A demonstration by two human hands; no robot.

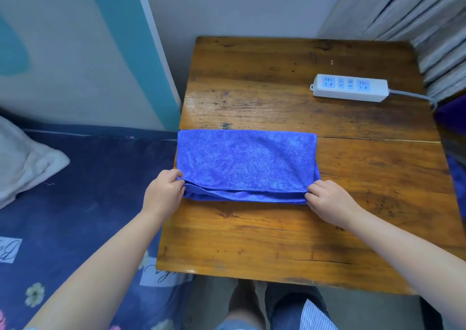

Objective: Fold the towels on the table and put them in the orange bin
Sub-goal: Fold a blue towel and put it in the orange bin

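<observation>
Blue towel (245, 163), brown wooden table (302, 229), white power strip (350, 87)

Left arm: my bare forearm reaches forward from the lower left.
Left hand (164, 191): fingers curled, pinching cloth at their tips.
Right arm: my bare forearm comes in from the lower right.
Right hand (327, 198): knuckles up, fingertips pinching cloth likewise.

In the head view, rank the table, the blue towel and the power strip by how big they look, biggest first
1. Table, by far the largest.
2. Towel, pinched at its near corners by the left hand and right hand.
3. Power strip, smallest; it lies farther from the camera, but the gap is clear.
</observation>
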